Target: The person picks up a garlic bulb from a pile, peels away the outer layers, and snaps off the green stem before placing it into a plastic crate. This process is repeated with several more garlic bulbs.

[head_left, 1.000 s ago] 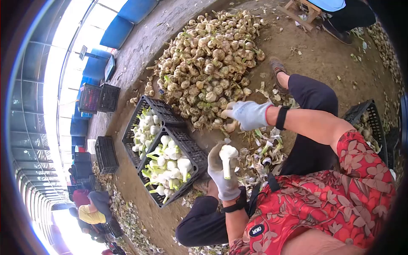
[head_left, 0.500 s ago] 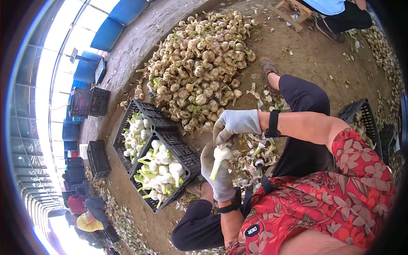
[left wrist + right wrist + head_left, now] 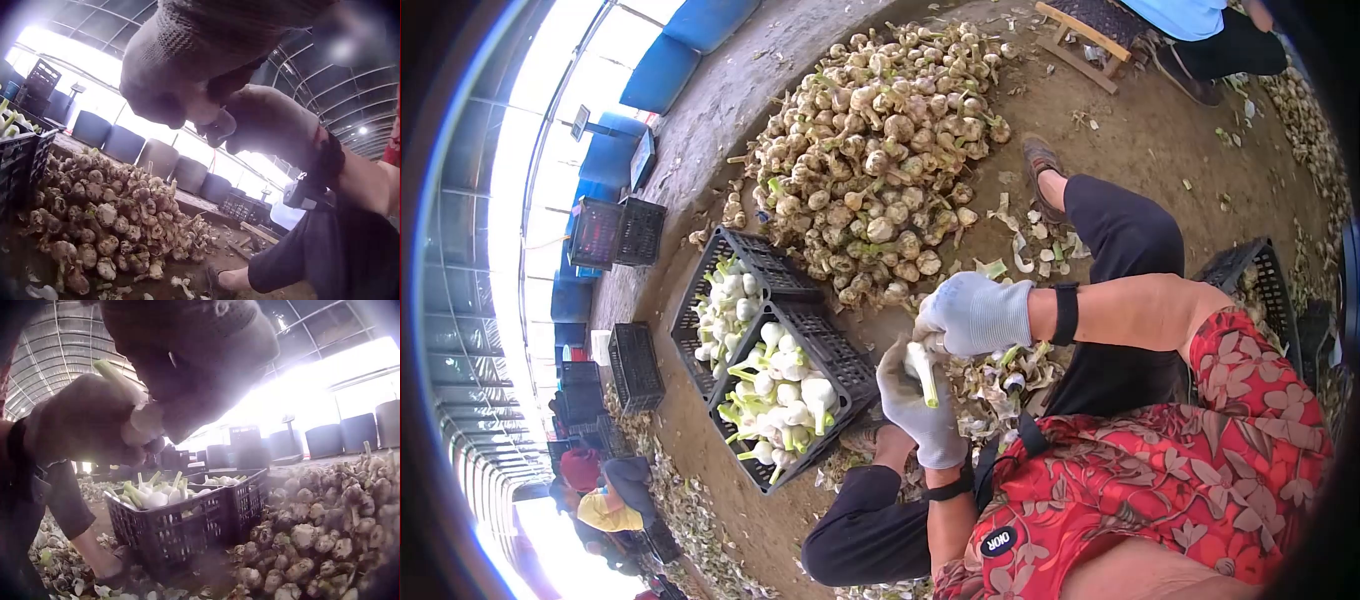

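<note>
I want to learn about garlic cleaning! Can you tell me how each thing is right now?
garlic bulb: peeled white, gripped in both hands.
left hand: gloved, grips the stalk.
right hand: gloved, pinches the bulb's top.
near crate: holds peeled bulbs, not full.
far crate: partly filled.
garlic pile: unpeeled, heaped on the ground.

Greenhouse sorting shed: garlic heap (image 3: 880,150), crates (image 3: 785,390)

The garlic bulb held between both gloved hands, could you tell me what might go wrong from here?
1. The bulb is held over loose peelings, not over the crate; if either grip slips, it may drop among the scraps.
2. The right hand works right against the left hand, so a hard tug could snap the green stem or strain the fingers.
</note>
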`<state>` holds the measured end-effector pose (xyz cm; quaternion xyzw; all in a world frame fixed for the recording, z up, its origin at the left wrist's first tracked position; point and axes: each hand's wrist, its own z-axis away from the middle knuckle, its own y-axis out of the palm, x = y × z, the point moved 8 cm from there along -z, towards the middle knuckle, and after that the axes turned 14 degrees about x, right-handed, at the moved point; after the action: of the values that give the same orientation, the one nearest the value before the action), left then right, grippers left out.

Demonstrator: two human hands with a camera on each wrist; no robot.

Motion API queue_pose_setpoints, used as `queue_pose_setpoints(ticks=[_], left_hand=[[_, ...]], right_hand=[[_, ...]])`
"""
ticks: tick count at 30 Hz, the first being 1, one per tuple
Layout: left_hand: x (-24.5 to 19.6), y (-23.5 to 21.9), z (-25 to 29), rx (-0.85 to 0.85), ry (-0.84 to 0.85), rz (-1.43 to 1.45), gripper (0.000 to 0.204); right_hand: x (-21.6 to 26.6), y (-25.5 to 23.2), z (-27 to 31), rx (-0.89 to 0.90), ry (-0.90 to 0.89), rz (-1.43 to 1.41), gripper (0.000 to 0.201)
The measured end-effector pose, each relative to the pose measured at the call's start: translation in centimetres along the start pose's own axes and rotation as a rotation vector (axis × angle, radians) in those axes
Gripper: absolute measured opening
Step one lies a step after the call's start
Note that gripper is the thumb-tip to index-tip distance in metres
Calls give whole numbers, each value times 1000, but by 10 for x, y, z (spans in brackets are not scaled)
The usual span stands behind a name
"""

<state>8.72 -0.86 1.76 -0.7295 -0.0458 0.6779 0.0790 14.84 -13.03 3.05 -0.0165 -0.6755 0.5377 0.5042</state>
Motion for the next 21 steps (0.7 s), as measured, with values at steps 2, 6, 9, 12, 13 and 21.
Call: queue_pose_setpoints(ticks=[2,6,9,12,13,21], left_hand=[[-2,4,0,2,38,6,41],[18,-2,2,-15,-60,88,42],[19,-3,5,-12,-125,170,41],[5,-2,5,-4,-117,208,40],[1,-3,4,15,-108,212,40],[18,7,-2,62,-217,992,33]], right_hand=[[4,1,1,5,-13,83,18],[16,-2,4,-4,-43,174,15],[19,1,4,-127,-102,177,15],[18,-3,6,-188,-87,96,18],[17,-7,7,-205,-66,11,19],[39,-17,3,-301,-122,45,15]])
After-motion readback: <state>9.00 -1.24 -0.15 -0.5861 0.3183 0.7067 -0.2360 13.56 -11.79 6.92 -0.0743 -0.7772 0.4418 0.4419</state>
